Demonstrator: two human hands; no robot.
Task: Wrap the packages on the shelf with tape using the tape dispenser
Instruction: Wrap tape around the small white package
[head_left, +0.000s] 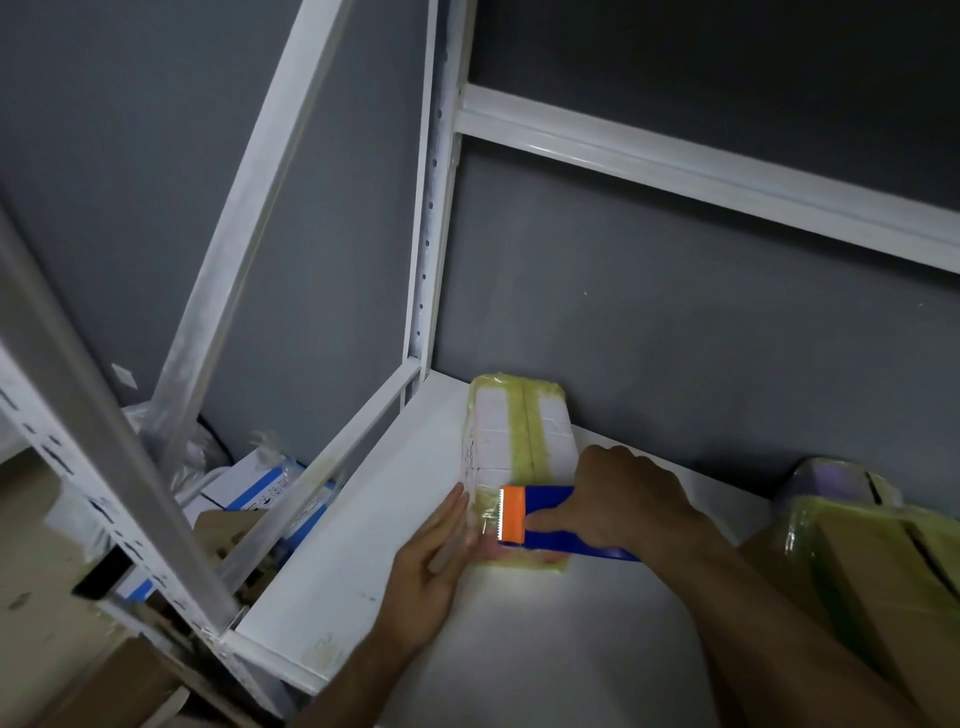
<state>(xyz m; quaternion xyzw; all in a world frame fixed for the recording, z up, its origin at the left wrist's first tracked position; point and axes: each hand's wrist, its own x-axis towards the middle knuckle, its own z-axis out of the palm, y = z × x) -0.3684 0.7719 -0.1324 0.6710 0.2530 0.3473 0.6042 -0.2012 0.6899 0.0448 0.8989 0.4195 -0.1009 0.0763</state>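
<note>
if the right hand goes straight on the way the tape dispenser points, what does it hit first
Probably the left hand, whose fingers lie against the package just beyond the orange end of the tape dispenser; their relative height is unclear.

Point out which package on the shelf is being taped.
The white package on the left: the left hand presses its side and the right hand holds the blue tape dispenser on it. The brown package at the right edge is untouched.
</note>
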